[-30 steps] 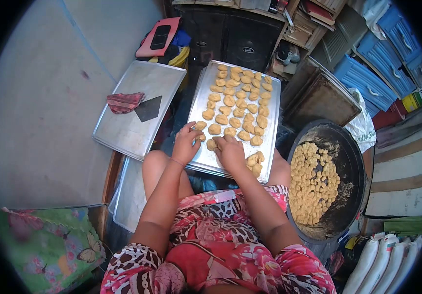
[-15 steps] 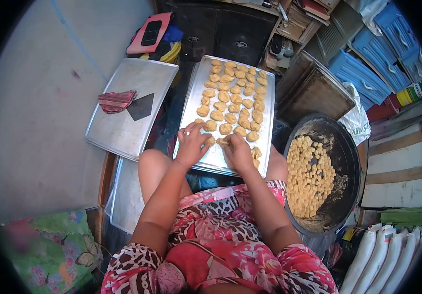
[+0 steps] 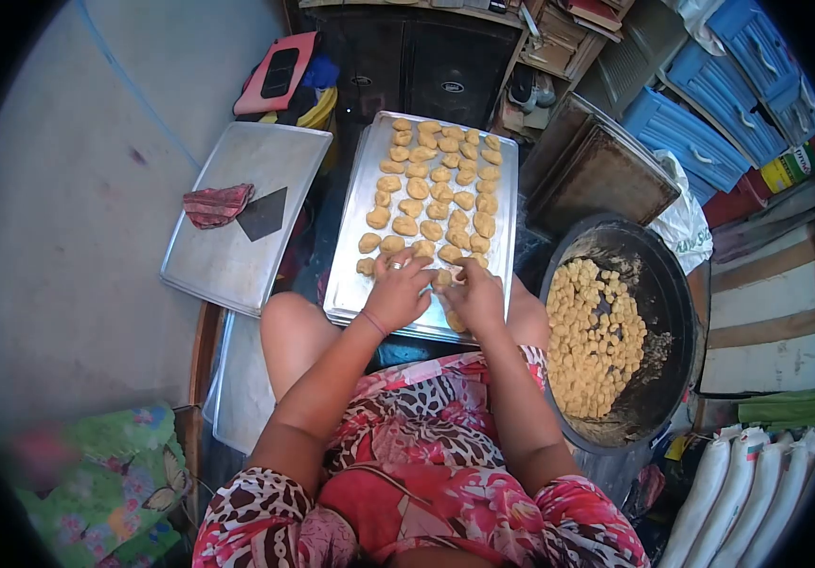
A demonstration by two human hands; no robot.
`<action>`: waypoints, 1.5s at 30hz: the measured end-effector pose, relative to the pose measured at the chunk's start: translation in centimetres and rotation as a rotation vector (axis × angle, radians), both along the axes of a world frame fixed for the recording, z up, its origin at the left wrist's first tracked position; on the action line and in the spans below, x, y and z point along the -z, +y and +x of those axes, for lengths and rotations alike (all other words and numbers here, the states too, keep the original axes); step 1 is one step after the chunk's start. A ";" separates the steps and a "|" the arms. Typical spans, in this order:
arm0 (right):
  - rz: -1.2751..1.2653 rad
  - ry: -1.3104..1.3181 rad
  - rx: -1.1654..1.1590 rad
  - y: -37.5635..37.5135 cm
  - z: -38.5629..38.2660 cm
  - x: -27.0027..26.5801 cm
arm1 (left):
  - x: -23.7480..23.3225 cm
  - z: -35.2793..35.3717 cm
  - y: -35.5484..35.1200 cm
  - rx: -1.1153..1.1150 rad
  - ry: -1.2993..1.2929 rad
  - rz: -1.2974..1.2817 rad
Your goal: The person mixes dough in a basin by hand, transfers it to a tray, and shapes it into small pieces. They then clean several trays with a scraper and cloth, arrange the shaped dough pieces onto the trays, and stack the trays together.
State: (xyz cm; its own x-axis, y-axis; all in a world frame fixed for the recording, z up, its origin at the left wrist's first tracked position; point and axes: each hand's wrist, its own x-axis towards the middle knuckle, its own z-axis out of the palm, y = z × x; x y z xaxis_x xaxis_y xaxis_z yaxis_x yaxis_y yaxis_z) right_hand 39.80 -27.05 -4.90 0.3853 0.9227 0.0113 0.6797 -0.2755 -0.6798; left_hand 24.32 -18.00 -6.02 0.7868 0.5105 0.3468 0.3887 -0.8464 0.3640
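Observation:
A metal baking tray (image 3: 347, 292) rests across my lap, with rows of rounded yellow dough pieces (image 3: 404, 226) on it. Near the front of the tray, a small dough piece (image 3: 442, 278) sits between the fingertips of both hands. My left hand (image 3: 400, 295) is curled, its fingers against the piece's left side; a ring shows on one finger. From the right, my right hand (image 3: 475, 297) pinches the same piece, partly hiding it. Another dough lump (image 3: 455, 321) lies on the tray just below the right hand.
To the right stands a black basin (image 3: 661, 284) with a heap of small dough chunks (image 3: 592, 346). On the left, another metal tray (image 3: 227, 256) carries a red cloth (image 3: 218, 205) and a dark flat scraper-like sheet (image 3: 263, 215). Worn trays (image 3: 601, 185) lean behind the basin.
My left hand has moved right along the tray, off a piece at the left, to the piece by my right hand. The right hand has shifted slightly right and down. The view has tilted a little.

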 end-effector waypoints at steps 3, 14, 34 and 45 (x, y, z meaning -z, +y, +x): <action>0.047 -0.394 0.049 -2.3 1.3 -0.9 | -0.1 1.1 -0.3 0.059 0.006 0.010; 0.182 0.356 0.152 -2.4 4.6 4.0 | 0.4 3.0 -1.0 0.082 -0.019 0.007; 0.073 -0.288 -0.124 -7.7 1.0 2.0 | 0.5 0.0 -5.7 0.238 0.143 -0.121; 0.200 -0.030 -0.197 1.3 -7.5 1.6 | 0.8 -7.7 0.5 -0.348 0.015 -0.064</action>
